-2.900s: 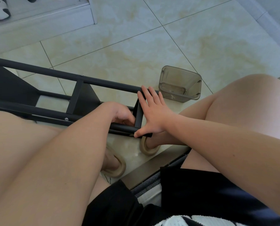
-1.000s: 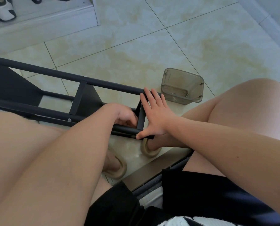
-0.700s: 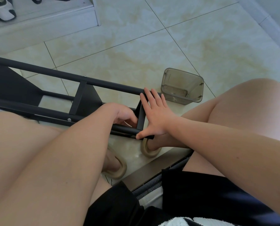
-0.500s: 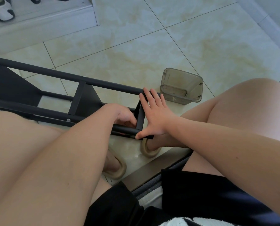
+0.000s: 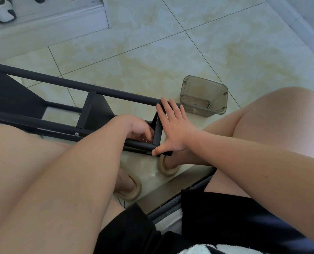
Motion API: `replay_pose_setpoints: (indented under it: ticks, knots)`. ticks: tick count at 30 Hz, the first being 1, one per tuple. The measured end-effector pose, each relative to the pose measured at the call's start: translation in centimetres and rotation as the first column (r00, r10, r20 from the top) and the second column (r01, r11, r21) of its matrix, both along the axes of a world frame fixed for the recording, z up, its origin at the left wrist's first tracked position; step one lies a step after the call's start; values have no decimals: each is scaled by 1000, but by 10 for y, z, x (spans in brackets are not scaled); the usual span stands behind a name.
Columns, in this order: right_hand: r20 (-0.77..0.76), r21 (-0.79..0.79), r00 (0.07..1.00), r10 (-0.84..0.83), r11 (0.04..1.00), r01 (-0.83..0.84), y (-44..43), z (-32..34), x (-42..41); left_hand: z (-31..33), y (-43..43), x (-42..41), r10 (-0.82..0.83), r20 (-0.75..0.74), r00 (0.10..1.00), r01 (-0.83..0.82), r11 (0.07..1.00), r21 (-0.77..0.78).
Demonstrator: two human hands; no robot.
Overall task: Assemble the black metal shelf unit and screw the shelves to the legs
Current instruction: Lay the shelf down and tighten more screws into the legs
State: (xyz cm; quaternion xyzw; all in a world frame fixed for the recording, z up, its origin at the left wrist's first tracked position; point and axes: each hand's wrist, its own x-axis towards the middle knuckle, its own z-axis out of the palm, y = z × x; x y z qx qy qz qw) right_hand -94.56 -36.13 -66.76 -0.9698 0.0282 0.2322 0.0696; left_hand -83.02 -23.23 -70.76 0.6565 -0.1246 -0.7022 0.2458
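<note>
Now my right hand (image 5: 172, 131) presses flat, fingers straight, against the end shelf (image 5: 157, 132) of the shelf unit (image 5: 42, 124) lying sideways on the floor (image 5: 152, 61); my left hand (image 5: 138, 128) curls inside it, grasp unclear.

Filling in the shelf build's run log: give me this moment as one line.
shelf unit: lying on its side | right hand: flat against end shelf | left hand: curled behind it, grip hidden | container: apart, on floor

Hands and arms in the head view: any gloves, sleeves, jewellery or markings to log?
None visible. The left hand and right hand are bare, with no gloves, rings or watch showing. The left forearm and right forearm are uncovered as far as the frame shows; no sleeve enters view.
</note>
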Motion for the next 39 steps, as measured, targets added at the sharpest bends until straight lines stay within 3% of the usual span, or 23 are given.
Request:
replay_pose_setpoints:
  ticks: [7, 15, 24, 28, 32, 35, 37, 39]
  knots:
    - [6, 4, 1000, 0, 1000, 0, 1, 0, -1, 5, -1, 0, -70, 34, 997, 67, 995, 76]
    - [1, 9, 1000, -1, 1000, 1, 0, 0, -1, 7, 0, -1, -110, 86, 990, 106, 993, 53]
    - [5, 19, 1000, -2, 1000, 2, -1, -1, 0, 9, 0, -2, -59, 42, 997, 58, 998, 24]
    - [-5, 29, 1000, -12, 1000, 12, -4, 0, 3, 14, -3, -1, 56, 144, 988, -61, 998, 30]
    - [-18, 38, 1000, 0, 999, 1, -8, 1, 12, 29, 1, 16, -226, 421, 878, 152, 967, 202]
    - [-21, 33, 999, 25, 999, -25, -13, 5, 31, 41, 11, 35, -431, 512, 743, 284, 896, 341]
    - [-30, 26, 998, 49, 998, -48, -19, 8, 48, 51, 18, 44, -473, 531, 703, 317, 877, 362]
    - [-37, 12, 996, 81, 997, -81, -26, 11, 66, 58, 22, 52, -442, 529, 724, 304, 893, 331]
